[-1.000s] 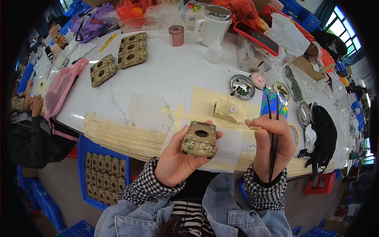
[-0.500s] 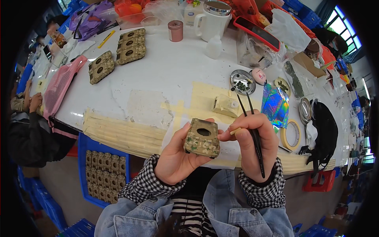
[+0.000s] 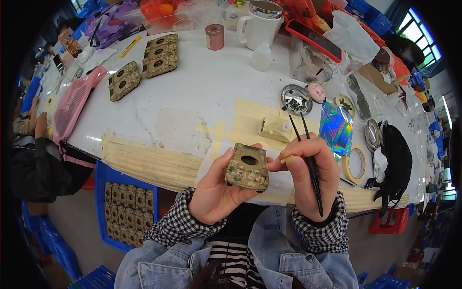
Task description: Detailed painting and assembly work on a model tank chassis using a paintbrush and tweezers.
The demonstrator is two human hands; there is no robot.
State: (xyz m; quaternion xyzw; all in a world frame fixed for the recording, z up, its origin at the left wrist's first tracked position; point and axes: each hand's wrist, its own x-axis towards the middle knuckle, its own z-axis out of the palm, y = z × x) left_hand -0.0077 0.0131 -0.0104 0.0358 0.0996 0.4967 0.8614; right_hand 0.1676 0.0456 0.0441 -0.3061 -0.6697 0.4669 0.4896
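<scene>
Over the table's near edge, my left hand (image 3: 214, 192) has its fingers closed round a camouflage-patterned housing (image 3: 246, 177) with a dark oval hole in its upper face. My right hand (image 3: 315, 161) is closed on a pair of black tweezers (image 3: 315, 187), whose tips point away from me. A small pale yellow piece (image 3: 287, 159) is pinched between thumb and finger of that same hand, close to the housing's right side. Beyond the tweezer tips lies a round metal dish (image 3: 284, 107) with small dark green pieces in it. A tape-covered block (image 3: 274, 128) sits just behind my hands.
More camouflage housings (image 3: 160, 55) stand at the far left, and several fill a blue tray (image 3: 100, 202) below the table edge. On the right are a tape roll (image 3: 346, 167), iridescent film (image 3: 336, 127) and a black bag (image 3: 398, 159). A white mug (image 3: 260, 31) stands behind; another person (image 3: 38, 164) sits left.
</scene>
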